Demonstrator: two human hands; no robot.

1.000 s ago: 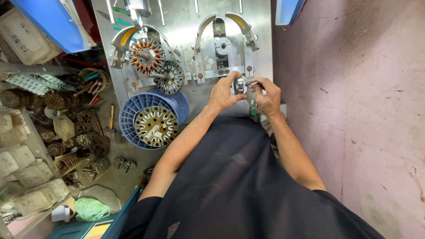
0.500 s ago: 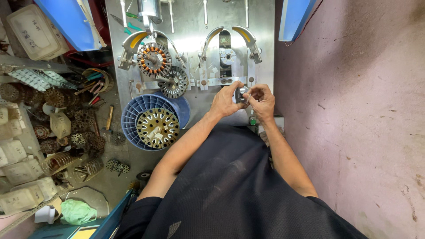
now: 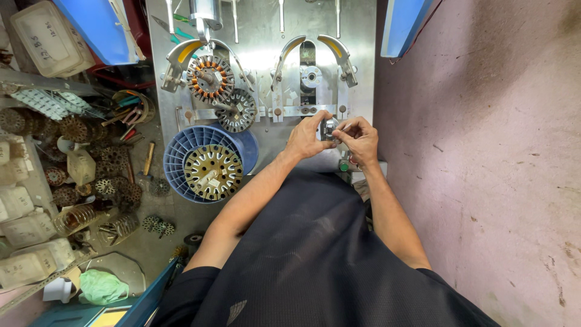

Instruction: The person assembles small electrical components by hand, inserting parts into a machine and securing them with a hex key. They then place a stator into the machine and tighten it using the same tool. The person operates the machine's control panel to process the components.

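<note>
Both hands meet in front of a grey metal winding machine plate [image 3: 363, 36]. My left hand [image 3: 307, 138] and my right hand [image 3: 360, 139] pinch a small metal part [image 3: 328, 128] between their fingertips, just below the right curved winding arms [image 3: 311, 60]. On the left of the plate a stator wound with copper wire [image 3: 209, 79] sits in another fixture, with a bare stator core [image 3: 236, 110] below it. A blue plastic spool [image 3: 181, 158] holds a gold-coloured stator core [image 3: 213, 172].
A cluttered bench on the left holds several stator cores [image 3: 115, 163], white plastic tubs [image 3: 36, 30], tools [image 3: 130, 112] and a green cloth [image 3: 100, 286]. Blue bins [image 3: 100, 27] stand at the top. A pinkish wall [image 3: 484, 151] fills the right.
The view shifted slightly. Both hands stay on the small metal part, with only slight finger movement around it.
</note>
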